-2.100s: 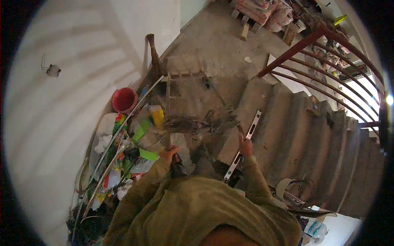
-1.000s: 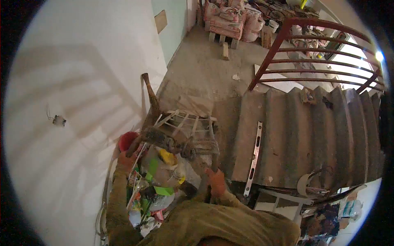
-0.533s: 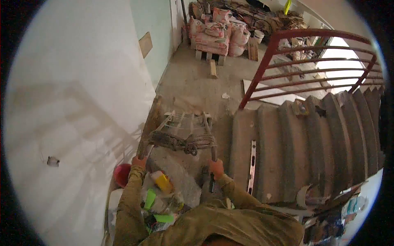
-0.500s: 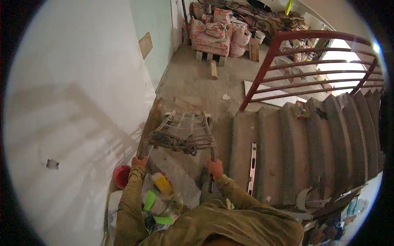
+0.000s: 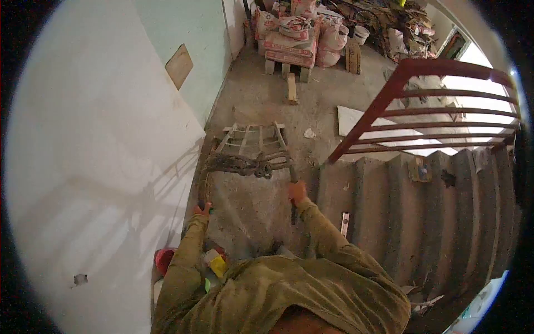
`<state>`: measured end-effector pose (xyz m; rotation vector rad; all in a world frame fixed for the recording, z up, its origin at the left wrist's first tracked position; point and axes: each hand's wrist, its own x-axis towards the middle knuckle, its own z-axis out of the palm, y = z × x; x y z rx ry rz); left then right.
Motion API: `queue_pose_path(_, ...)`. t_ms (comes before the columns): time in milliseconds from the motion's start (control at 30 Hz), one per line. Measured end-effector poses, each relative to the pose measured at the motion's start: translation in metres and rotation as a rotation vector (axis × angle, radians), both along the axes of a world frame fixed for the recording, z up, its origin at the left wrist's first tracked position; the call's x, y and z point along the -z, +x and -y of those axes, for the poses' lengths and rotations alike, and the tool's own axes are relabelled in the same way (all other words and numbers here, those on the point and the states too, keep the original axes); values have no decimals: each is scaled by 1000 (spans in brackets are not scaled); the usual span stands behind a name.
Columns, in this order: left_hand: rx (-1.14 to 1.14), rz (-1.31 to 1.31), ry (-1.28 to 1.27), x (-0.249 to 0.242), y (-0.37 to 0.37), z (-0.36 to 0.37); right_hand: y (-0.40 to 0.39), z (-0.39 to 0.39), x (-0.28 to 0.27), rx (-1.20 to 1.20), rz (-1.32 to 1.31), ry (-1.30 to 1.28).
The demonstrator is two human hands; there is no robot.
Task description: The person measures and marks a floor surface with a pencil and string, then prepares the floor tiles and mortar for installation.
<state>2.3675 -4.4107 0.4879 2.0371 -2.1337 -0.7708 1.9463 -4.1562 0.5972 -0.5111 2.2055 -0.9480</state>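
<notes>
A hand truck (image 5: 247, 136) with a pale metal frame lies tilted forward ahead of me. A thick bundle of dark rope (image 5: 239, 165) is wound across it, knotted toward the right side. My right hand (image 5: 297, 192) is closed around the right handle, whose end sticks out below the fist. At the end of the left handle, my left hand (image 5: 202, 209) grips it, its fingers partly hidden. Bare floor shows between my arms.
Concrete stairs (image 5: 374, 206) with a spirit level (image 5: 345, 224) on them rise to my right, beside a red railing (image 5: 367, 131). A white wall (image 5: 100, 139) runs along my left. Stacked bags (image 5: 289, 49), a wood block (image 5: 292, 89) and a white board (image 5: 356, 125) are ahead. A red bucket (image 5: 165, 259) is nearby.
The hand truck and both hands have moved forward, away from my body. The bags and railing appear nearer, and the yellow and green items by my left arm have slipped mostly under my view.
</notes>
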Motion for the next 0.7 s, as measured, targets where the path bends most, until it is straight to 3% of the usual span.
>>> queue_pose_path(33, -236, -615, 224, 6, -25, 15, -26, 17, 3, -175, -195, 72)
queue_pose_path(100, -488, -1240, 454, 14, -74, 36, -78, 48, 20, -537, -582, 230)
queue_pose_path(133, -446, -1133, 409, 16, -89, 47, -102, 64, 31, -720, -770, 314)
queue_pose_path(167, -341, -896, 316, 9, -108, 61, -133, 87, 59, -732, -778, 327)
queue_pose_path(233, -153, -484, 174, -7, -139, 91, -177, 126, 123, 149, 462, -176)
queue_pose_path(267, -96, -395, 137, -9, -157, 115, -191, 149, 102, 147, 451, -166)
queue_pose_path(300, -47, -331, 107, -13, -174, 143, -194, 168, 56, 32, 265, -70)
queue_pose_path(367, 15, -260, 72, -28, -211, 198, -229, 217, 16, -98, 69, 45)
queue_pose_path(467, 78, -190, 18, -69, -268, 278, -286, 284, 36, -11, 336, -195)
queue_pose_path(567, 152, -89, -108, -99, -319, 355, -304, 356, -44, 160, 358, -72)
queue_pose_path(667, 208, 45, -136, -51, -372, 451, -348, 413, -84, 121, 264, -119)
queue_pose_path(700, 214, 51, -129, -68, -390, 460, -371, 427, -79, 63, 195, -172)
